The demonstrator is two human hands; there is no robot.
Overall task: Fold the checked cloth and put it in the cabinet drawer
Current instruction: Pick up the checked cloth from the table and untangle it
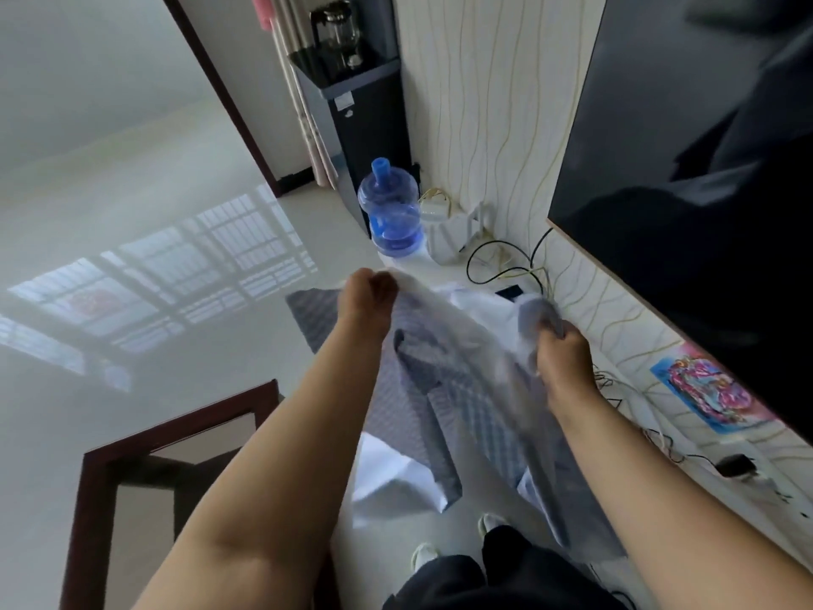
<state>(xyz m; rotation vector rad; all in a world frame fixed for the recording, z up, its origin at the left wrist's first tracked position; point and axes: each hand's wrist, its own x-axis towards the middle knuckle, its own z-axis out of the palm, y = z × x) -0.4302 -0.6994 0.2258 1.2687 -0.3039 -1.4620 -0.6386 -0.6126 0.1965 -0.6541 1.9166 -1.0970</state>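
The checked cloth (pixel 457 398), grey-blue and white, hangs in the air in front of me, blurred by motion. My left hand (pixel 369 297) grips its upper left edge in a closed fist. My right hand (pixel 563 354) grips a bunched part of the cloth at the upper right. The cloth drapes down between my forearms toward my feet, with loose folds and a white underside showing at the bottom. No cabinet drawer shows in view.
A dark wooden table (pixel 132 468) stands at lower left. A blue water jug (pixel 389 209) and a dispenser (pixel 352 107) stand ahead by the wall. A large black TV (pixel 686 169) hangs at right, above cables (pixel 506 261) and a low white ledge.
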